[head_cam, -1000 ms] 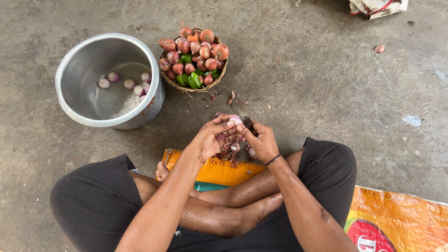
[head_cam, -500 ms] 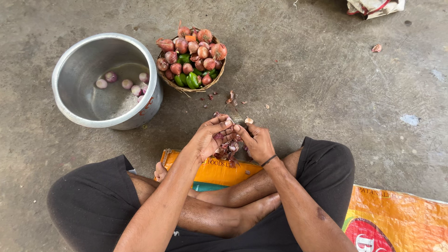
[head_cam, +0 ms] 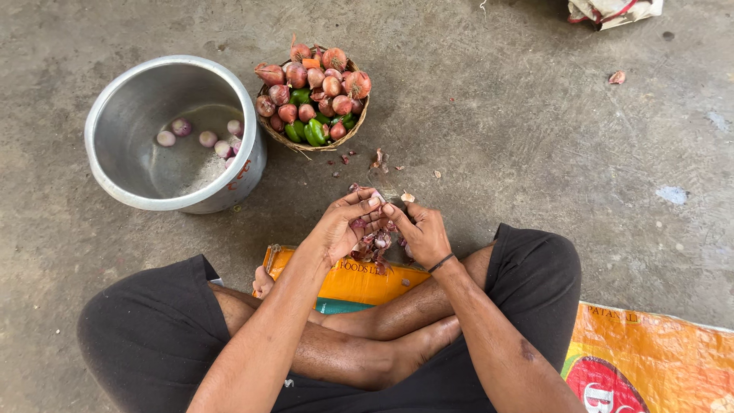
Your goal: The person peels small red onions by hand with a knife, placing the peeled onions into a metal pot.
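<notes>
Small red-skinned onion (head_cam: 376, 205), mostly hidden, sits pinched between the fingertips of both hands, low over the grey concrete floor (head_cam: 535, 138) and just in front of the person's crossed legs. Left hand (head_cam: 344, 226) curled around it from the left, thumb and fingers closed on the bulb. Right hand (head_cam: 422, 233) meets it from the right, fingers bent, fingertips touching the same onion; dark band on that wrist. Pile of purple-red onion peels (head_cam: 373, 248) lies directly under the hands, on the edge of an orange plastic sack (head_cam: 348, 279) spread beneath the legs. A few loose peel scraps (head_cam: 380, 158) scattered on the floor between the hands and the basket.

Round woven basket (head_cam: 275, 131) stands ahead of the hands, heaped with unpeeled red onions (head_cam: 321, 80) and green chillies (head_cam: 310, 131) along its near side. Large round steel pot (head_cam: 115, 180) just left of the basket, nearly touching it, holds several peeled pale-purple onions (head_cam: 205, 138) in shallow water. Another orange printed sack (head_cam: 657, 359) at lower right beside the right knee. Crumpled bag (head_cam: 612, 11) at the top edge, well apart; a single peel (head_cam: 616, 77) lies near it. Person wears dark shorts, bare feet tucked in.
</notes>
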